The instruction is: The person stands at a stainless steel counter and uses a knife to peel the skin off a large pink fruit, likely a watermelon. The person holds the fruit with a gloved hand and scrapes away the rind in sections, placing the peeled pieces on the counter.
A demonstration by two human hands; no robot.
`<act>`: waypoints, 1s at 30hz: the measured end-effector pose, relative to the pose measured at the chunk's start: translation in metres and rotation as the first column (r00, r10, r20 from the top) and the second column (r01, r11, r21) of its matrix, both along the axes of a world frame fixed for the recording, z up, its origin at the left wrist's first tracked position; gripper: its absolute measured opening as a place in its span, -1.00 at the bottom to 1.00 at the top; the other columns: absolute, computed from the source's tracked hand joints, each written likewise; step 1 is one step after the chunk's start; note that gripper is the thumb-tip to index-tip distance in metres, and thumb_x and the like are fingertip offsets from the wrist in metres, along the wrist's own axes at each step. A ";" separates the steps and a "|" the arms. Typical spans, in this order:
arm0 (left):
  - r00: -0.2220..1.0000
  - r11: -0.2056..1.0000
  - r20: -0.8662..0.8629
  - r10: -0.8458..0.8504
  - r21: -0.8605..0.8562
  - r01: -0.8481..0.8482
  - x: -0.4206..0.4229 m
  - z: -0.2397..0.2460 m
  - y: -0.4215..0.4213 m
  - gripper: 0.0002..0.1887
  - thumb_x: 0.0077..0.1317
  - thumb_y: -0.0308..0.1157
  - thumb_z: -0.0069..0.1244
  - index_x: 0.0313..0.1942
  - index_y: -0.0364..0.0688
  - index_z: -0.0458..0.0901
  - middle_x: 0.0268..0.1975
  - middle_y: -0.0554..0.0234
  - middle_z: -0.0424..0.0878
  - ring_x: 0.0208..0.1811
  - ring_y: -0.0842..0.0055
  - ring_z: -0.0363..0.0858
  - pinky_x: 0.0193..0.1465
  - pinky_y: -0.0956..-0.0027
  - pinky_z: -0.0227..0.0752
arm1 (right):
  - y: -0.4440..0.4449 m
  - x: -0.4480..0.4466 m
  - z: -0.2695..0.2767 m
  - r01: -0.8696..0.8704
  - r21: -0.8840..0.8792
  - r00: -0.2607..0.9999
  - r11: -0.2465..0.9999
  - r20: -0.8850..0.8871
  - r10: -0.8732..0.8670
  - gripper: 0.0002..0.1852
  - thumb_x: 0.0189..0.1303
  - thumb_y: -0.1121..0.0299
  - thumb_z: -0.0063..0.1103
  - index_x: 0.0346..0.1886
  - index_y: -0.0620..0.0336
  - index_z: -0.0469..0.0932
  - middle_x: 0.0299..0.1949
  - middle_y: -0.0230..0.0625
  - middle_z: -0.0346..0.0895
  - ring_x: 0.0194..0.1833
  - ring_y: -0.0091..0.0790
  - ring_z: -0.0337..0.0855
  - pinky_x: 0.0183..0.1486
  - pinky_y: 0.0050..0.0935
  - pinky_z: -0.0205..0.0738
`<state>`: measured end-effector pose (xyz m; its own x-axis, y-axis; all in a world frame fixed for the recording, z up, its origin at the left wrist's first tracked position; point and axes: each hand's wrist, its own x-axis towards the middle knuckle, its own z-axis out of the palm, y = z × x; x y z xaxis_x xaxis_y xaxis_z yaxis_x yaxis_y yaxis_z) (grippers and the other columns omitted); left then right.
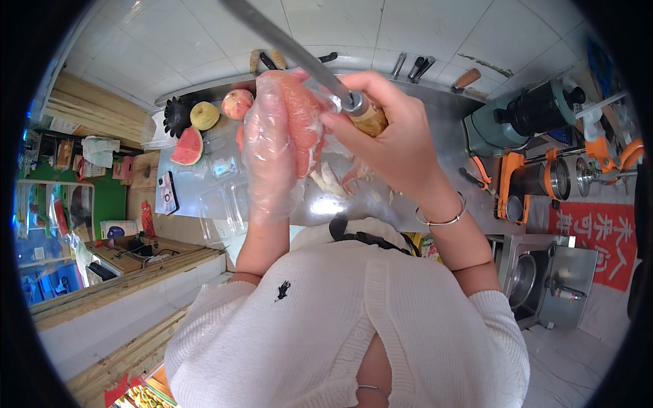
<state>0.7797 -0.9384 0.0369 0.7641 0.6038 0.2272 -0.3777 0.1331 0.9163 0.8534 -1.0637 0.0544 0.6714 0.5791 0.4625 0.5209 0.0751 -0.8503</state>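
My left hand [270,148], in a clear plastic glove, holds a large piece of peeled pink pomelo or grapefruit [301,122] upright above the metal counter [326,206]. In my bare right hand [395,137] is the wooden handle of a knife [370,117]; its long blade points up and to the left, away from the fruit's flesh. The right fingertips are close to the fruit's right side; whether they touch it I cannot tell. Below the hands, pale peel or pith pieces [331,178] lie on the counter.
At left on the counter are a watermelon wedge [188,147], a yellowish round fruit [204,116], a reddish round fruit [237,104], clear plastic containers [222,196] and a phone [168,193]. Several knives line the wall behind. At right stand a green-and-black appliance [530,117], orange-handled pliers [479,173], an orange press [515,178] and a sink [523,280].
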 end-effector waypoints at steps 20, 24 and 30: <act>0.972 0.915 0.209 -0.108 -0.360 0.179 0.016 -0.030 0.034 -0.34 0.53 0.13 -0.22 0.24 -0.36 0.39 -0.17 0.20 0.57 -0.25 0.53 0.53 -0.20 0.44 0.46 | 0.001 0.006 -0.029 -0.092 -0.168 0.919 0.982 0.366 0.148 -0.79 0.07 0.35 0.38 -0.33 0.16 0.51 -0.60 -0.37 0.42 -0.55 -0.34 0.46 -0.51 -0.37 0.32; 0.972 0.903 0.233 0.031 -0.423 0.073 0.017 -0.021 0.034 -0.34 0.50 0.21 -0.24 0.20 -0.24 0.44 -0.15 0.24 0.63 -0.25 0.45 0.62 -0.27 0.43 0.53 | -0.014 -0.004 -0.044 -0.189 -0.257 0.953 0.948 -0.281 0.113 -0.89 0.28 0.42 0.29 -0.27 0.22 0.56 -0.50 -0.48 0.51 -0.47 -0.65 0.48 -0.45 -0.54 0.36; 0.941 0.935 0.304 0.149 -0.352 -0.034 0.010 -0.009 0.029 -0.19 0.44 0.31 -0.22 0.40 -0.18 0.16 -0.07 0.24 0.54 -0.22 0.48 0.51 -0.25 0.42 0.46 | -0.033 -0.039 -0.046 -0.322 -0.195 0.858 0.926 -0.474 0.198 -0.70 0.44 0.19 0.08 -0.24 0.29 0.52 -0.63 -0.56 0.30 -0.53 -0.74 0.28 -0.49 -0.64 0.13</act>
